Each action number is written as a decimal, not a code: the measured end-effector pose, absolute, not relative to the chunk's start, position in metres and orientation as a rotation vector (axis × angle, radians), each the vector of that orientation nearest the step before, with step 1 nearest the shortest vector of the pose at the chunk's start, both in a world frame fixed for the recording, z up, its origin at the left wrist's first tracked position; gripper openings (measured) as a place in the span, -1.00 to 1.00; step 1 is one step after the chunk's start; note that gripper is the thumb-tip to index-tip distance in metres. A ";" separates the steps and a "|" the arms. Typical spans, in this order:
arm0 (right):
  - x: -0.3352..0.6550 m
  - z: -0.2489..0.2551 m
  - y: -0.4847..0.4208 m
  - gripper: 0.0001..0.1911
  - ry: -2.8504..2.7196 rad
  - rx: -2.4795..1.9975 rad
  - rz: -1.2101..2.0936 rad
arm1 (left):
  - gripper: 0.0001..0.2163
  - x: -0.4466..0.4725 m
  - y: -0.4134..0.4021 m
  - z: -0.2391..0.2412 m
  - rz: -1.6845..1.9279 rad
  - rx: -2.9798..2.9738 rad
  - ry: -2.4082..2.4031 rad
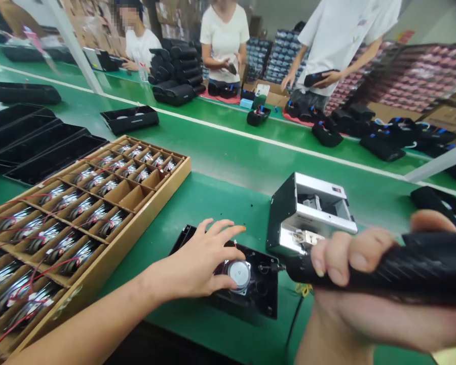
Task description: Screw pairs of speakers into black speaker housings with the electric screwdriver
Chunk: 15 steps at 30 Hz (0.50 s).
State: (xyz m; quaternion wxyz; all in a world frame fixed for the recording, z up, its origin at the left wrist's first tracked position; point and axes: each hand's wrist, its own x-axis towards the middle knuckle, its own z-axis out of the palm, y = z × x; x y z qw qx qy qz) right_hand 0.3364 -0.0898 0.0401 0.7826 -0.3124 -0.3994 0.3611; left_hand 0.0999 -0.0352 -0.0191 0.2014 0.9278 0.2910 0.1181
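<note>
My left hand (203,258) rests over a black speaker housing (264,296) with its fingers spread. Its thumb and index finger lie beside a round speaker driver (239,274) with a silver back, set in the housing. In front of the camera on the right, my right hand (361,274) wraps around a black electric screwdriver (403,268). The screwdriver's tip points left, at the right part of the housing; whether it touches a screw I cannot tell. Behind the housing stands a silver and black screw feeder (307,210).
A divided cardboard box (152,205) of speaker drivers with red wires fills the left. Black housings (41,142) are stacked behind it, another housing (131,119) lies on the green bench (220,157). Across it, co-workers handle black parts. A cable (296,317) runs beside my right wrist.
</note>
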 end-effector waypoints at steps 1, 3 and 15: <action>0.333 0.038 -0.084 -0.39 -0.893 -0.661 0.738 | -0.58 0.101 -0.034 -0.023 0.294 2.598 0.812; 0.326 0.034 -0.075 -0.42 -0.945 -0.642 0.716 | -0.53 0.102 -0.032 -0.028 0.252 2.624 0.794; 0.311 0.033 -0.069 -0.28 -0.777 -0.736 0.788 | -0.64 0.110 -0.026 -0.024 0.208 2.680 0.743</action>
